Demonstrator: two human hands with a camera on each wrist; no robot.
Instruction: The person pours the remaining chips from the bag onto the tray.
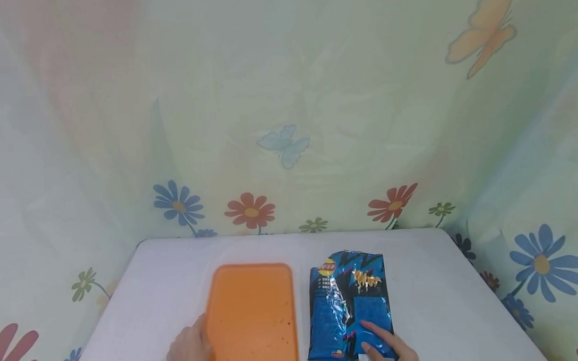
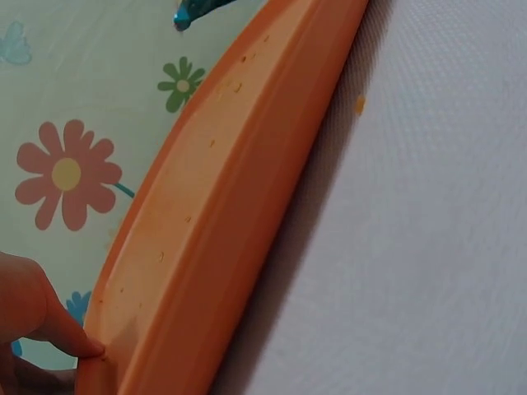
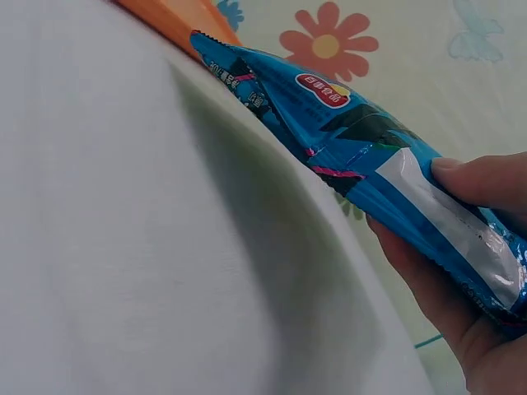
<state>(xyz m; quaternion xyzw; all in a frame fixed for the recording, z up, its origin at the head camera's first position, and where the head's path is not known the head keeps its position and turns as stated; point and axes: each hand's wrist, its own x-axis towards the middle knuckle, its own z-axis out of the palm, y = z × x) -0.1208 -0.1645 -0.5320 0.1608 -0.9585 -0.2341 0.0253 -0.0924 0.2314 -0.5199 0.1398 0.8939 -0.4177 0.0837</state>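
An orange plastic tray with small crumbs inside lies on the table, left of centre in the head view. At its near left edge, my left hand pinches the rim; the left wrist view shows the fingertip on the tray's rim and the long orange side wall. To the tray's right is a blue and black potato chip bag, creased down the middle. My right hand grips its near right corner, thumb on one face and fingers on the other in the right wrist view. The bag's contents are hidden.
A white cloth covers the table. One yellow crumb lies on it beside the tray. Behind and at both sides hangs a curtain printed with flowers and butterflies.
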